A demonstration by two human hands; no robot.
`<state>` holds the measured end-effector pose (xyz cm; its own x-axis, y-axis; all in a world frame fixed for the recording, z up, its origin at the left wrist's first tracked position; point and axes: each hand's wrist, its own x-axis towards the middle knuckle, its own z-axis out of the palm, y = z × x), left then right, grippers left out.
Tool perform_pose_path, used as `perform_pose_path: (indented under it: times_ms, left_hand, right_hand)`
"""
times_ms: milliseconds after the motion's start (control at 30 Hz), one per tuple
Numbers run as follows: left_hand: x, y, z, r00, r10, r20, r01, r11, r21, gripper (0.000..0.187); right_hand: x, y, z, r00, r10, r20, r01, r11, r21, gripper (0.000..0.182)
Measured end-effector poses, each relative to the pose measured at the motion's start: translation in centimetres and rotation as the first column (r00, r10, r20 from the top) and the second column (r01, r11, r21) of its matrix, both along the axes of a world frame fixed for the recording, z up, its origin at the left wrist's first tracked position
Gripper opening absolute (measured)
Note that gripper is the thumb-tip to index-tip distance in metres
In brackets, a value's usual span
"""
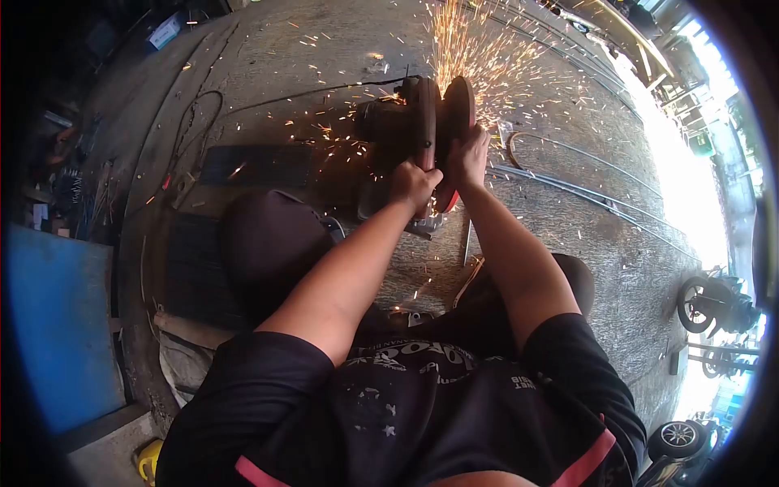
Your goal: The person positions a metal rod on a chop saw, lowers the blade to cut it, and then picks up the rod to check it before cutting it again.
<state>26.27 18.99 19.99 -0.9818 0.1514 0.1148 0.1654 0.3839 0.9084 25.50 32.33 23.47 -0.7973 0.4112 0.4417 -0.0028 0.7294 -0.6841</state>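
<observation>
A cut-off saw (428, 118) stands on the floor in front of my knees, throwing bright sparks (462, 36) away from me. My left hand (415, 185) is closed around the lower end of its handle bar. To the right of that bar is the round, reddish-brown disc guard (460, 101), red at its lower edge. My right hand (469, 161) grips the near side of this guard, its fingers pointing forward. The dark motor (380, 120) sits on the left side. Beneath my hands shows part of the metal base (418, 227); the cutting point is hidden.
A power cable (300, 96) trails left from the saw. Long metal rods (568, 185) lie on the floor to the right. Dark flat sheets (256, 165) are on the left, near a blue panel (57, 325). A motorcycle (718, 304) stands at the far right.
</observation>
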Motion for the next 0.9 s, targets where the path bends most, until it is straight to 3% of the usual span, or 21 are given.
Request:
perform_pose_path:
  times_ms: [33,133,233,333,433,567,633,667,733,900]
  left_hand:
    - [0.2,0.1,0.0,0.995,-0.004,0.101,-0.001,0.998,0.057,0.044]
    - [0.4,0.2,-0.5,1.000,0.011,0.017,-0.013,0.997,0.082,0.043]
    - [0.2,0.4,-1.0,0.996,-0.010,0.085,-0.003,0.987,0.158,0.043]
    - [0.4,0.0,-0.5,0.999,-0.011,0.032,0.010,0.999,0.049,0.043]
    - [0.4,-0.1,-0.4,1.000,-0.010,-0.004,0.011,0.999,0.032,0.043]
    - [1.4,-0.6,-0.1,1.000,0.001,-0.005,0.000,0.999,0.035,0.044]
    - [2.0,-0.5,-2.1,0.999,-0.009,-0.034,0.005,0.992,-0.129,0.045]
    - [1.7,-0.4,-2.5,0.999,-0.014,-0.045,0.008,0.992,-0.126,0.045]
    - [2.4,-0.6,-3.1,0.999,0.015,-0.053,-0.012,0.999,0.051,0.046]
    - [2.5,-0.8,-2.6,0.999,0.018,-0.041,-0.020,0.999,-0.037,0.047]
  right_hand:
    - [0.2,-0.1,0.0,1.000,-0.015,-0.007,0.015,1.000,-0.014,0.042]
    - [0.1,0.1,-0.4,0.999,0.008,-0.054,-0.005,0.999,0.048,0.042]
    - [0.2,0.2,-0.4,1.000,0.009,-0.005,-0.009,0.998,0.070,0.046]
    - [0.5,-0.1,0.1,1.000,-0.005,0.014,0.004,0.999,0.036,0.045]
    - [0.1,-0.1,-0.5,0.998,-0.006,-0.068,0.012,0.996,0.092,0.044]
    - [0.6,-0.3,-1.0,1.000,-0.004,-0.027,0.006,0.999,0.047,0.045]
    - [1.3,-0.2,-3.0,1.000,0.012,0.022,-0.013,0.999,0.043,0.048]
    - [1.7,-0.4,-4.0,1.000,-0.019,-0.019,0.020,0.999,0.050,0.050]
    - [1.7,-0.4,-4.5,0.999,-0.009,-0.035,0.012,0.998,0.062,0.051]
    - [1.6,-0.4,-4.3,0.998,-0.022,-0.053,0.028,0.992,0.126,0.052]
